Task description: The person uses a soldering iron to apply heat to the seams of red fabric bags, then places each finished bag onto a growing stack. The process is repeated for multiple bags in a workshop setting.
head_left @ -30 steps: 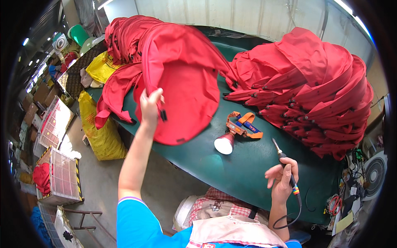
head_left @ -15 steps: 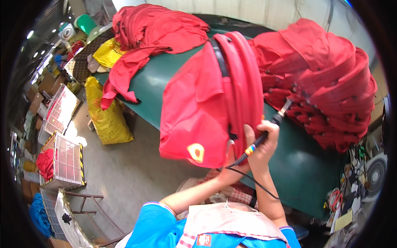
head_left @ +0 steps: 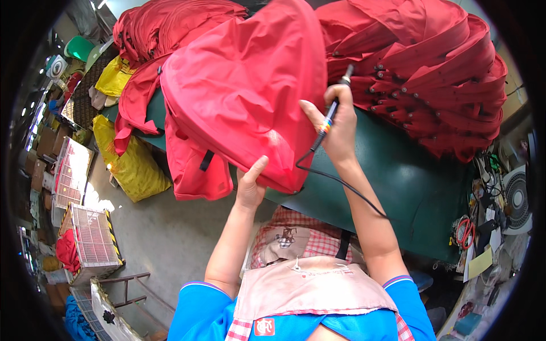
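Note:
A large red backpack (head_left: 244, 79) is held up in front of me over the near side of the green table. My left hand (head_left: 252, 186) grips its lower edge, thumb on top and the other fingers hidden beneath. A red flap with a small black tab (head_left: 206, 161) hangs under it on the left. My right hand (head_left: 341, 122) is closed around a soldering iron (head_left: 330, 116) with a dark handle, coloured bands and a metal tip pointing up and away. Its black cord loops down across my forearm. The right thumb is stretched out beside the backpack's right edge.
A big heap of red fabric pieces (head_left: 421, 74) covers the far right of the green table (head_left: 392, 176). Another red pile (head_left: 170, 28) lies far left. A yellow sack (head_left: 131, 165) and wire crates (head_left: 94, 236) stand on the floor; a fan (head_left: 516, 196) sits at the right.
The backpack has turned over and risen, its broad smooth panel now facing me. My left hand has come out to its lower edge; my right hand has moved up and left with the soldering iron.

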Tool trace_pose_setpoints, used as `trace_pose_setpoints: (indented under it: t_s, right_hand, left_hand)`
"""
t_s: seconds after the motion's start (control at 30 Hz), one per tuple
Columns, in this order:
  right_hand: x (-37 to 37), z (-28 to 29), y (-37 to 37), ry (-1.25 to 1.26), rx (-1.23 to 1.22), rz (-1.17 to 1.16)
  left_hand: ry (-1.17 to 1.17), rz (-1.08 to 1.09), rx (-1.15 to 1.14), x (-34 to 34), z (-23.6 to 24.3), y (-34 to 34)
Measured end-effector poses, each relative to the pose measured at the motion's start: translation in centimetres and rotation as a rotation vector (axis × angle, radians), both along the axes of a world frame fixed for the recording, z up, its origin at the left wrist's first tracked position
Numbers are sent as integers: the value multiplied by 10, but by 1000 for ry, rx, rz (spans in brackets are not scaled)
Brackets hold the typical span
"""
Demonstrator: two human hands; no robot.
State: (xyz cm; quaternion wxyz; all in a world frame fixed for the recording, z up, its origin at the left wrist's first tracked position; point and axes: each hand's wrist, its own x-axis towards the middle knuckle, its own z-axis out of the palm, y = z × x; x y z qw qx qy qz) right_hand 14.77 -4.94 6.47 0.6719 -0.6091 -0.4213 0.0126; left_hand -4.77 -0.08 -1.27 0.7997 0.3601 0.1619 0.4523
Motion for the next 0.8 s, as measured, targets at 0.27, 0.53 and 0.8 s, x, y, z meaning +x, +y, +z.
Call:
trace_pose_setpoints:
  t_s: [0.27, 0.53, 0.8]
  right_hand:
    - [-13, 28, 0, -273, -76, 59]
    - [-57, 3, -128, 74, -54, 205]
    - [-78, -16, -117, -201, -188, 251]
  left_hand:
    - [349, -217, 85, 28, 5, 11]
    - [432, -186, 269, 15, 17, 29]
    - [444, -115, 350, 14, 16, 27]
